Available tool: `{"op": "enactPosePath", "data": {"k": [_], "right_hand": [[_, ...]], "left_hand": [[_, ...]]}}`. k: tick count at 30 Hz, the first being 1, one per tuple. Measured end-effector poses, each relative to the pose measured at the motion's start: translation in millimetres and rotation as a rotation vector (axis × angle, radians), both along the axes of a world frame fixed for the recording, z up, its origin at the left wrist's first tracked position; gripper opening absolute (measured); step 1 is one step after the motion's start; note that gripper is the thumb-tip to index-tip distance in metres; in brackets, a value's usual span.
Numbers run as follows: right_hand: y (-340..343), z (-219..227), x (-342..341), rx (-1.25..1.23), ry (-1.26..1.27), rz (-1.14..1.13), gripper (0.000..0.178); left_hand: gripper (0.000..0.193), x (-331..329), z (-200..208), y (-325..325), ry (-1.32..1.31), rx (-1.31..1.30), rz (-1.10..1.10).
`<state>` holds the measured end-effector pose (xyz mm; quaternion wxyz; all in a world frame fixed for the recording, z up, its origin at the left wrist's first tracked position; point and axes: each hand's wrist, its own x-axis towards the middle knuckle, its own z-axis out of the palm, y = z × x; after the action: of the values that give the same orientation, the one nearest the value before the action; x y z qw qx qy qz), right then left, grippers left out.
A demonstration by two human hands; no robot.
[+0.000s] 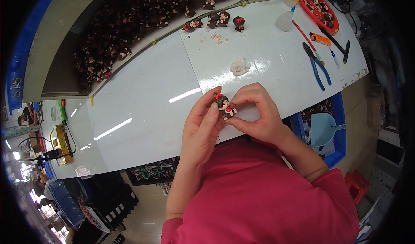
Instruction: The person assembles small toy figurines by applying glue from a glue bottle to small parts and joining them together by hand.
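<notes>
Close in front of my body, a small doll figurine (226, 107) with dark brown hair, a red bow and a red patch on its front is held above the table. My left hand (202, 125) grips it from the left, with the thumb against its side and fingers behind. From the right, my right hand (261, 116) curves its index finger and thumb onto the figurine's edge, by the head and feet. On the table beyond lies a crumpled white cloth (239, 66). Several similar figurines (219, 19) sit farther back, near small pale crumbs (217, 38).
A large bin (142, 23) heaped with figurines stands at the back left. On the right are pliers (317, 66), an orange-handled cutter (320, 38), a clear bottle (285, 21) and a red basket (320, 11). A blue dustpan (323, 129) rests in a blue crate (340, 110) below the table.
</notes>
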<state>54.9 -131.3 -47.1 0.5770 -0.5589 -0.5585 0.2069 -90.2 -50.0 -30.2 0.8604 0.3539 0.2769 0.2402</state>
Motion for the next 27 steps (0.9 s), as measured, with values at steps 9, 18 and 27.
{"op": "enactPosePath", "data": {"k": [9,18,27], "right_hand": [[0.2,-1.7,2.5,0.016,-0.03,0.004,0.035],[0.1,-5.1,2.1,0.021,-0.024,0.021,0.037],[-1.1,-6.2,4.8,-0.011,-0.005,0.013,0.036]], "left_hand": [[0.042,0.7,-4.3,-0.6,0.011,-0.017,0.035],[0.043,2.7,-6.1,-2.5,-0.022,-0.004,0.047],[0.044,2.9,-3.4,1.4,-0.017,-0.023,0.02]]}}
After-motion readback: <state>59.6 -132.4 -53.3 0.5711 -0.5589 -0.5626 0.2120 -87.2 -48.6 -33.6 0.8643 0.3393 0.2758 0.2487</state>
